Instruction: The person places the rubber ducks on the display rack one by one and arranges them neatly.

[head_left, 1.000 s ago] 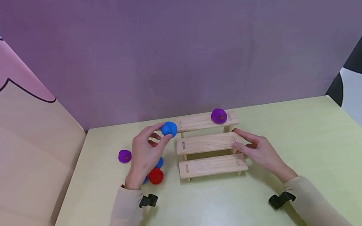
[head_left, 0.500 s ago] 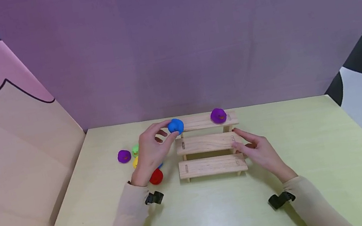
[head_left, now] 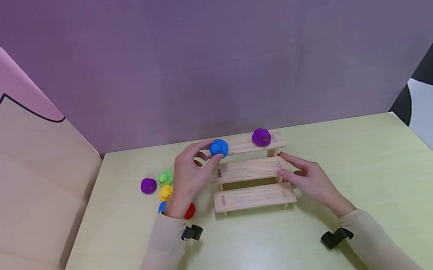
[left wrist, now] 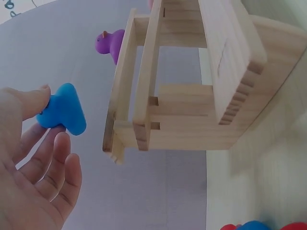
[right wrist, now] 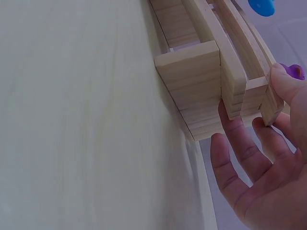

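Note:
My left hand [head_left: 191,173] pinches a blue rubber duck [head_left: 219,148] between thumb and fingers. In the left wrist view the blue duck [left wrist: 69,108] hangs apart from the wooden step shelf [left wrist: 127,76], above its top tier. A purple rubber duck [head_left: 261,137] sits near the right end of that top tier. At the shelf's right side my right hand [head_left: 312,183] holds the end of the middle tier. The right wrist view has my thumb [right wrist: 285,84] on one face of the board and curled fingers below it.
Left of the shelf lie a purple duck [head_left: 148,186], a green duck [head_left: 165,178], a yellow duck [head_left: 165,192], a blue one [head_left: 162,207] and a red one [head_left: 189,211], some partly behind my left hand. A purple wall [head_left: 204,60] rises behind the table [head_left: 253,253].
My left hand has moved right with the blue duck, from beside the shelf to over the top tier's left end. Ducks behind it have come into view. My right hand stays put.

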{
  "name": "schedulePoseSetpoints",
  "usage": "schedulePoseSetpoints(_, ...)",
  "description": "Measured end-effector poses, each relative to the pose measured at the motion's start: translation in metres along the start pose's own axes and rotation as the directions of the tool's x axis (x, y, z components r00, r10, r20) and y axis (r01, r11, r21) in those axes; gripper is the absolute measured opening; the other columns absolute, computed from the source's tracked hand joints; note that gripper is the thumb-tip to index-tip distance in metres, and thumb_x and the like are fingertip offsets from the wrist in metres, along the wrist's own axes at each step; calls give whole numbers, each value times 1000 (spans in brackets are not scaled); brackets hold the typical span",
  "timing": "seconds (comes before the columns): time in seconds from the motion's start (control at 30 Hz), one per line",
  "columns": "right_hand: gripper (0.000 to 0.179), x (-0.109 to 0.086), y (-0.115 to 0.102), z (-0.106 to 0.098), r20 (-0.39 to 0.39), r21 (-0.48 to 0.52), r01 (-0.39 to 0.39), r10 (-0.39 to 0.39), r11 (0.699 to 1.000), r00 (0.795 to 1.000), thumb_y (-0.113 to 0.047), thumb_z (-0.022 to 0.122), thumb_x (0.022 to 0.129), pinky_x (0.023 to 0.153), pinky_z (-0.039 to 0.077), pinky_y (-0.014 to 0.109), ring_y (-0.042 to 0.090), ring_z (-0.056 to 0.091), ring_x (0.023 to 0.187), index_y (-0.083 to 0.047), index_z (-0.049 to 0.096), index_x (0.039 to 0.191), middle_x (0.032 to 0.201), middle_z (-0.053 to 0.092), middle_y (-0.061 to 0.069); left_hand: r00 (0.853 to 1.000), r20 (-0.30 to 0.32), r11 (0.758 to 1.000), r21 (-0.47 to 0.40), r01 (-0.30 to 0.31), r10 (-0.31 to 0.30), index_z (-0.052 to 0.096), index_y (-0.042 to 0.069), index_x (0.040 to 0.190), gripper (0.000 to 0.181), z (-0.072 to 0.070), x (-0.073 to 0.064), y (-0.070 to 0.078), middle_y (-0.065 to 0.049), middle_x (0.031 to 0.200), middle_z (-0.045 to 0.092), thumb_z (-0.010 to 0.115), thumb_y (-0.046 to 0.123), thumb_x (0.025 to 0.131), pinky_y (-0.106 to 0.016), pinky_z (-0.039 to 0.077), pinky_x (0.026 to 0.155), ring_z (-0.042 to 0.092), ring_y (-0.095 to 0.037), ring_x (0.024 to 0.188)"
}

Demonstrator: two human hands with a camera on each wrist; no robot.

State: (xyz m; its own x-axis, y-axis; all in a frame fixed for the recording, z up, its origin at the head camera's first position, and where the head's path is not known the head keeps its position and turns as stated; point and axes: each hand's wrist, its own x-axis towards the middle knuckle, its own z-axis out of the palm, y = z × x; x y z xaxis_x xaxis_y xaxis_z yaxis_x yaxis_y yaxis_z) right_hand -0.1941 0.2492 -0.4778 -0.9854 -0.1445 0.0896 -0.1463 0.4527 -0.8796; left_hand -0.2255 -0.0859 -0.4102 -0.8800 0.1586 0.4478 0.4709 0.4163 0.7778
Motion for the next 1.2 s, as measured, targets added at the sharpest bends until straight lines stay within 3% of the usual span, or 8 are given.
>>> schedulePoseSetpoints(0.53, 63, 1, -2, 3, 4, 35, -3, 2, 999, 1000, -31, 68, 106, 85, 57, 17, 24, 80, 104, -15, 46, 162, 168, 42, 17, 999, -17, 999, 4, 33, -33, 74, 18, 129, 38, 25, 3, 0, -1, 115, 80, 84, 29, 94, -28, 55, 72, 67, -15, 86)
schedulePoseSetpoints(0.67, 63, 2, -3, 3, 3, 35, -2, 2, 999, 1000, -31, 69, 106, 84, 58, 18, 25, 80, 104, -14, 46, 162, 168, 42, 17, 1000, -18, 1000, 13, 15, -15, 74, 18, 131, 40, 32, 5, 1, 0, 116, 80, 83, 31, 94, -28, 55, 71, 67, -14, 85)
schedulePoseSetpoints(1.0, 64, 2, -1, 2, -4, 12, -12, 12, 1000, 1000, -35, 68, 106, 86, 57, 17, 21, 80, 104, -15, 46, 162, 168, 43, 15, 999, 24, 998, 55, 25, -26, 74, 20, 134, 42, 43, 11, 9, 1, 118, 79, 82, 34, 95, -26, 52, 69, 67, -14, 86)
schedulePoseSetpoints(1.2, 64, 2, -3, 3, 3, 30, -22, 22, 999, 1000, -33, 69, 106, 86, 56, 16, 26, 79, 107, -16, 46, 162, 169, 42, 15, 999, 39, 996, 94, 7, -11, 74, 20, 135, 43, 48, 16, 13, 0, 119, 79, 82, 35, 95, -24, 51, 69, 68, -13, 85)
